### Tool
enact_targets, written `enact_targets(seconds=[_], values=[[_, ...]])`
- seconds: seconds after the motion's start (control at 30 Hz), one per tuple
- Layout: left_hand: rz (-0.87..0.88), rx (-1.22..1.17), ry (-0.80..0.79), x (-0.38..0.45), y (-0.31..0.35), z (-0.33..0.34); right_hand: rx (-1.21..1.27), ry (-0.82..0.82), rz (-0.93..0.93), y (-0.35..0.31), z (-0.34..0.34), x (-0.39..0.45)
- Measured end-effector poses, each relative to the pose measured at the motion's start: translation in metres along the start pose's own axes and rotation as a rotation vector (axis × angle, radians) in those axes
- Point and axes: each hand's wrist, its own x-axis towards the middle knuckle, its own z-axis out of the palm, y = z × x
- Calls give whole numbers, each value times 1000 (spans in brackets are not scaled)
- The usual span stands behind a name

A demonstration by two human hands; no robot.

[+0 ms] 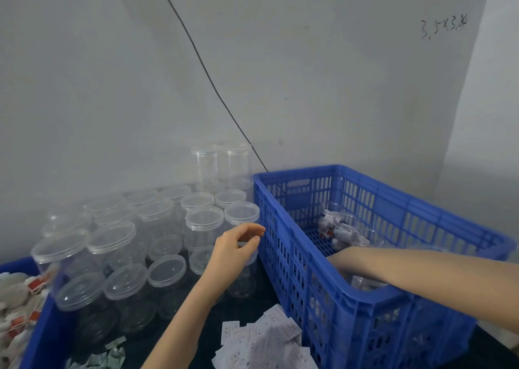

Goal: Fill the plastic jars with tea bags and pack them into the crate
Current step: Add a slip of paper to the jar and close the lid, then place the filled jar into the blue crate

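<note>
My left hand (pixel 233 252) grips the top of a clear plastic jar (pixel 243 283) that stands on the dark table just left of the blue crate (pixel 303 298). Several more clear jars with lids (pixel 112 238) crowd the table further left. My right forearm (pixel 421 267) reaches over the crate's near rim and down inside. The right hand is hidden behind the crate's left wall. Jars filled with tea bags (pixel 341 229) lie at the far end of the crate, and another jar (pixel 365 283) shows under my forearm.
A blue bin (pixel 42 326) at the left edge holds a heap of tea bags (pixel 16 298). White paper packets (pixel 266 337) lie on the table in front of the crate, with a few more scraps (pixel 104 357) at the bottom. A black cable (pixel 213 85) runs down the wall.
</note>
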Motion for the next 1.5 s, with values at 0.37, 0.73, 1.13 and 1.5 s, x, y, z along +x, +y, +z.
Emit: enact_targets(seconds=[0.37, 0.73, 1.13, 1.5], values=[[-7, 150, 70, -11, -10, -33, -160, -231, -74, -6, -31, -5], [-431, 439, 298, 25, -67, -51, 73, 728, -595, -83, -66, -73], [-316, 221, 390, 12, -79, -50, 297, 627, -551, -161, -14, -16], [-250, -120, 98, -40, -37, -120, 924, 510, -778, -181, 20, -1]])
